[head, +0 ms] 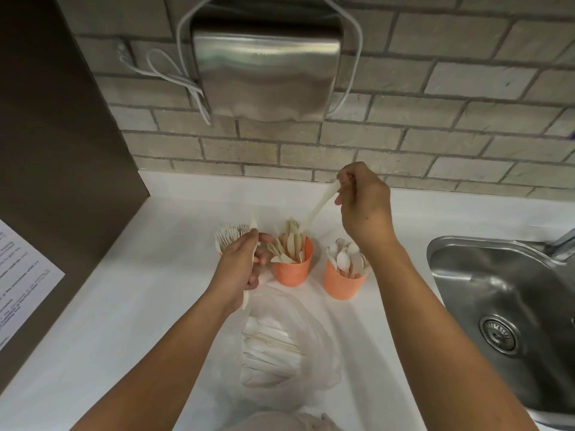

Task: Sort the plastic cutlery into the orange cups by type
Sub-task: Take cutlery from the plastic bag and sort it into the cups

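Three orange cups (292, 269) being filled on tabletop (155, 290) | knife (317, 206) being pinched by right hand (364, 206) over middle cup | piece being gripped in left hand (239, 269) | advice: knife to be lowered blade-down, clear of spoon cup (342, 283)

Two orange cups show clearly, the knife cup (292, 265) and the spoon cup (341, 283); a third, holding forks (228, 238), is mostly hidden behind the left hand (239, 265). Two hands work, left and right hand (364, 204), each holding one piece. One clear bag (281, 346) holds more cutlery, too many to count. One sink (510, 309).
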{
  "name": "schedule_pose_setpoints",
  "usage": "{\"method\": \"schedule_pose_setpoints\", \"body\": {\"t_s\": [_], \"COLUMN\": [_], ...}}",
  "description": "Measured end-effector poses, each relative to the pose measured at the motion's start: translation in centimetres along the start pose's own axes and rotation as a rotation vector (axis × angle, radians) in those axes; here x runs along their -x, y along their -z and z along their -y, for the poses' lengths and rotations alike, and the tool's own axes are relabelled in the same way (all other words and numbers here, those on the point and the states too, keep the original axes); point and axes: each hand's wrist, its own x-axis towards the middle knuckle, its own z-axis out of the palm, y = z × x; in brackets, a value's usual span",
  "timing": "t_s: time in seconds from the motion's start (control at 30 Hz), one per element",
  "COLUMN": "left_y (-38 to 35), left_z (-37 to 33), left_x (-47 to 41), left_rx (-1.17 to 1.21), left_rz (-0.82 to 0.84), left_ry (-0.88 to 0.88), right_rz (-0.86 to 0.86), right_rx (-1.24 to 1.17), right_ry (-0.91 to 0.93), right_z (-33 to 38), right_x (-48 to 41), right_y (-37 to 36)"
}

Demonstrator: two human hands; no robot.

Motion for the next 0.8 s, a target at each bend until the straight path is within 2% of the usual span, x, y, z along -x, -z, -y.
{"method": "schedule_pose_setpoints", "body": {"t_s": [0.1, 0.17, 0.27, 0.33, 0.4, 0.47, 0.57, 0.67, 0.8], "left_y": [-0.2, -0.5, -0.6, -0.3, -0.2, -0.4, -0.6, -0.7, -0.9], "left_z": [0.0, -0.1, 0.2, 0.5, 0.7, 0.6, 0.2, 0.1, -0.1], "left_x": [-0.1, 0.0, -0.1, -0.2, -0.2, -0.1, 0.1, 0.5, 1.0], "left_rx": [0.031, -0.056, -0.278, -0.391, -0.422, -0.289, -0.032, -0.028, -0.125], "left_rz": [0.012, 0.027, 0.029, 0.023, 0.018, 0.031, 0.086, 0.182, 0.268], "left_ry": [0.059, 0.048, -0.008, -0.046, -0.049, -0.005, 0.019, -0.056, -0.088], "right_rz": [0.053, 0.112, 0.341, 0.519, 0.525, 0.435, 0.313, 0.368, 0.508], "right_rx": [0.132, 0.202, 0.355, 0.563, 0.660, 0.562, 0.169, -0.080, -0.271], "right_ry": [0.103, 0.166, 0.197, 0.197, 0.222, 0.229, 0.087, -0.125, -0.202], "right_z": [-0.7, -1.8, -3.8, -4.3, -4.4, -3.9, -1.9, 0.4, 1.4], "right_x": [0.7, 1.4, 2.4, 3.0, 3.4, 3.7, 3.7, 3.2, 2.8], "right_y": [-0.8, -2.1, -4.1, -5.0, -5.3, -5.3, -5.2, -4.8, -4.0]}}
